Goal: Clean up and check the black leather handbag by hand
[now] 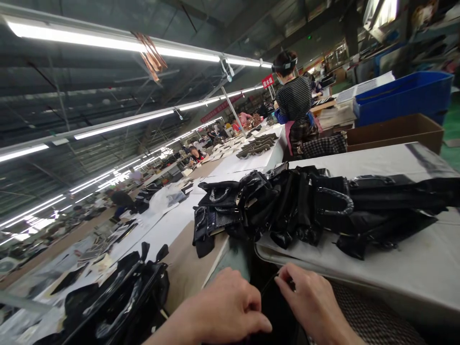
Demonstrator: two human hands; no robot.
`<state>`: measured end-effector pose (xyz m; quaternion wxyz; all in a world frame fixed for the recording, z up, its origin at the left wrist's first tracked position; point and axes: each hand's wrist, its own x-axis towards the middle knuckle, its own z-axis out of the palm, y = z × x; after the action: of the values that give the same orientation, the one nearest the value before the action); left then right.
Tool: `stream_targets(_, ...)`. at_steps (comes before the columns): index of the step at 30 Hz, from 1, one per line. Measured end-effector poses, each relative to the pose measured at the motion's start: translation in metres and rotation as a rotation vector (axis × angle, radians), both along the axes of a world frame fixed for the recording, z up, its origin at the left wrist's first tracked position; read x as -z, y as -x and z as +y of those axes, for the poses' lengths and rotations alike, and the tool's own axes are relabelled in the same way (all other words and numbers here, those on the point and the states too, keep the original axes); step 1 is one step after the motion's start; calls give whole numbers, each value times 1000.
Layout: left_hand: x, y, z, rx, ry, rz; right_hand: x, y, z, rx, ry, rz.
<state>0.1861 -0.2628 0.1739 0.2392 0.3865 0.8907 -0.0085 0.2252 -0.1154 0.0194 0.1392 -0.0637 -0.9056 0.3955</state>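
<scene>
My left hand is at the bottom centre, fingers curled down and pressed onto a black piece that lies between my two hands at the table's near edge. My right hand is just to its right, fingers bent and pinching the same black piece at its upper edge. The piece is mostly hidden by my hands. Beyond them a pile of shiny black bag parts with chain-trimmed handles lies across the white table.
Another heap of glossy black bags lies at the lower left. A person in a striped top stands farther along the table. A blue crate and a brown cardboard box stand at the right. Long worktables with other workers stretch away left.
</scene>
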Motion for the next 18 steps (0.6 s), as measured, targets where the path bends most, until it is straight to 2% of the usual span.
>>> stream_targets(3, 25, -10, 8, -138, 95, 170, 0, 0, 2, 11, -11, -11)
stream_targets(7, 45, -16, 6, -382, -69, 283, 4, -1, 7, 11, 18, -2)
stream_targets(11, 53, -15, -8, -527, -149, 113, 7, -2, 8, -13, 61, 6)
stream_targets(14, 58, -16, -16, -567, -167, 35, 5, -5, 9, -21, 98, 4)
stream_targets(18, 64, -19, -19, -584, -272, -9, 1, -9, 13, 2, 180, 21)
